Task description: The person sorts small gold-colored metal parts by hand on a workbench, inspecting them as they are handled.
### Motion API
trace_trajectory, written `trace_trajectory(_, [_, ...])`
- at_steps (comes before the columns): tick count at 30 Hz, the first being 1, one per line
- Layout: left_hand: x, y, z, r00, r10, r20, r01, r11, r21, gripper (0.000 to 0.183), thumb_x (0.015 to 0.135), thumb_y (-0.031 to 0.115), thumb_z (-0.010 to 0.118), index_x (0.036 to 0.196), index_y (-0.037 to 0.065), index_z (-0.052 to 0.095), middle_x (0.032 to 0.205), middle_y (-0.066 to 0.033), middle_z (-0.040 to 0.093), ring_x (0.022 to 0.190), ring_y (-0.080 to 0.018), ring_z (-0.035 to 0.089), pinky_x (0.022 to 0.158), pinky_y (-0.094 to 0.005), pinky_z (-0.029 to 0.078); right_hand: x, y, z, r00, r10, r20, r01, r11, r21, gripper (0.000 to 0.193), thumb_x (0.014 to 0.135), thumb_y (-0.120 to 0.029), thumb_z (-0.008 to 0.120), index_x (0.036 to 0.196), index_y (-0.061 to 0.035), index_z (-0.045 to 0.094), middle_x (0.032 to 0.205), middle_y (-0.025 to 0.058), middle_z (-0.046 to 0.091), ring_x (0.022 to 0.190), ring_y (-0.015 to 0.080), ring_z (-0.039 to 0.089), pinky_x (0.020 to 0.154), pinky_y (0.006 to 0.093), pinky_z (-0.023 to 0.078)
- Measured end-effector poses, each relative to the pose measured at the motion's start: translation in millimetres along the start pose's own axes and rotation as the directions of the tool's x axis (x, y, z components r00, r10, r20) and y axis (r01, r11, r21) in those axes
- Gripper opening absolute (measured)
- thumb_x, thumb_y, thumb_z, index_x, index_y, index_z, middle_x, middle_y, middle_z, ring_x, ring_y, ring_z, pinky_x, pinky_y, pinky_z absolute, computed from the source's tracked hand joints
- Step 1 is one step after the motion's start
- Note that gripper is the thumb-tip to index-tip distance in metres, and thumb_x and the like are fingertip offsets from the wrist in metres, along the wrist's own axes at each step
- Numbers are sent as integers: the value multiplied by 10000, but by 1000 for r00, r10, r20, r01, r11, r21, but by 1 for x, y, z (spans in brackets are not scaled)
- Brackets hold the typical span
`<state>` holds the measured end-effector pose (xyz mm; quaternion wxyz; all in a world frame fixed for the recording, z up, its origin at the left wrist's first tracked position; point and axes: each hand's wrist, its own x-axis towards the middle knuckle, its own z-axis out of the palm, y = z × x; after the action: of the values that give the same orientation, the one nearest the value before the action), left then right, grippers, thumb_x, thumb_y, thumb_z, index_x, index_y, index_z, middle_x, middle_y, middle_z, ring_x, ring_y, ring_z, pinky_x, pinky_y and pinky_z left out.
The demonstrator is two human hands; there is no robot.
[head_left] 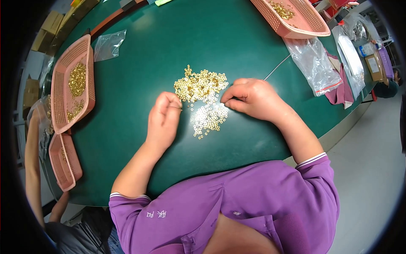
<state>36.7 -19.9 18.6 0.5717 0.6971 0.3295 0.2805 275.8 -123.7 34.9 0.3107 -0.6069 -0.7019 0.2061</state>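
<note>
A heap of small gold-coloured rings lies on the green tabletop. A thinner spread of the same rings reaches toward me from it. At the heap's left edge is my left hand, closed, with fingers curled and the thumb against them. My right hand is at the right edge, thumb and forefinger pinched close to the rings. What either pinch holds is too small or hidden to make out. A thin metal rod shows behind my right hand; I cannot tell whether the hand touches it.
Pink perforated baskets with gold pieces stand at the left, another basket at the far right. Clear plastic bags lie by them, one bag over a purple cloth. Another person's arm is at the left.
</note>
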Motion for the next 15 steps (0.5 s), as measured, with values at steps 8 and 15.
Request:
trace_trajectory(8, [8,17,1,950,-257,180,311,705,-637,153,960,163,306,938,95,441,704,-34,437,502,-70,317,418,-199,259,0,0,1,993,-118,6,117,992,37,157,737,-121,751,886,-166,730,706,15,580,685,208,608,587,343,486])
trace_trajectory(15, [6,9,-6,967,-180,179,247,827,-506,159,1016,224,392,1007,89,476,699,14,406,506,-46,293,418,-193,222,0,5,-5,972,-233,16,233,968,-91,204,700,-124,754,894,-187,747,629,4,491,643,201,564,554,347,458])
